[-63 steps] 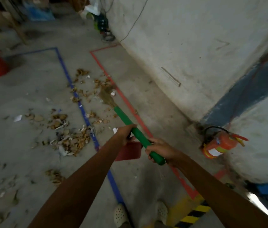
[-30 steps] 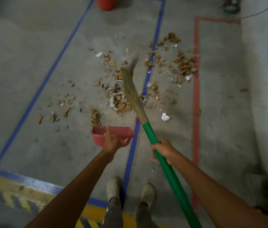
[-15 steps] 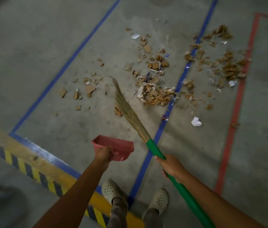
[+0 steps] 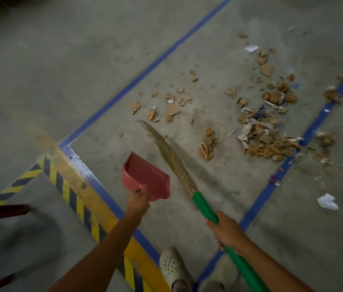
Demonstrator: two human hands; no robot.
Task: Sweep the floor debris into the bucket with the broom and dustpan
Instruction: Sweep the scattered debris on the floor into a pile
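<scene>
The left hand (image 4: 137, 202) is closed on the handle of the red dustpan (image 4: 147, 177), held above the floor (image 4: 65, 66). The right hand (image 4: 226, 230) grips the broom (image 4: 203, 205), its bristles reaching toward the debris (image 4: 265, 139) between the blue lines (image 4: 145, 70). Bare concrete lies left.

I am reaching both bare arms forward and down. My left hand (image 4: 137, 200) is closing around the dustpan (image 4: 147, 178) handle, holding it raised. My right hand (image 4: 225, 230) is gripping the broom (image 4: 205, 209) shaft, knuckles up.
</scene>
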